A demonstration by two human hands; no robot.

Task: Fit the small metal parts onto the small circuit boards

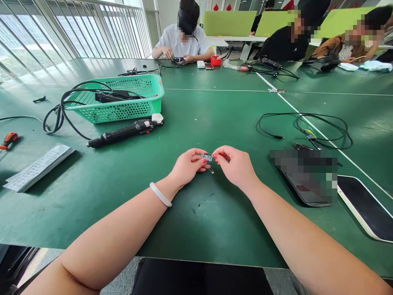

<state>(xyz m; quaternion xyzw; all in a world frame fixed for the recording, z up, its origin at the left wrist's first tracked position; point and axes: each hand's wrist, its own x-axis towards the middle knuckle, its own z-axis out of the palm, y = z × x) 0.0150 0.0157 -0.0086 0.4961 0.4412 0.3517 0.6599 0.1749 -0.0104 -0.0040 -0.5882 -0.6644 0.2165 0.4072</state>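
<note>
Between my two hands, just above the green table (196, 225), is a small silvery, see-through part (206, 157) whose exact kind I cannot make out. My left hand (190, 166) pinches it from the left with thumb and fingers. A thin, pale, pin-like piece (211, 170) sticks out below the left fingertips. On the right, my right hand (233, 164) has its thumb and forefinger pressed together at the part's right end. Whether anything separate sits in that right pinch is too small to tell.
A black electric screwdriver (125, 133) lies before a green basket (123, 108) of cables. Folded paper (39, 168) and an orange-handled tool (9, 140) are left. Right are a dark flat device (307, 180), a phone (367, 205) and a cable (344, 131). People sit across the table.
</note>
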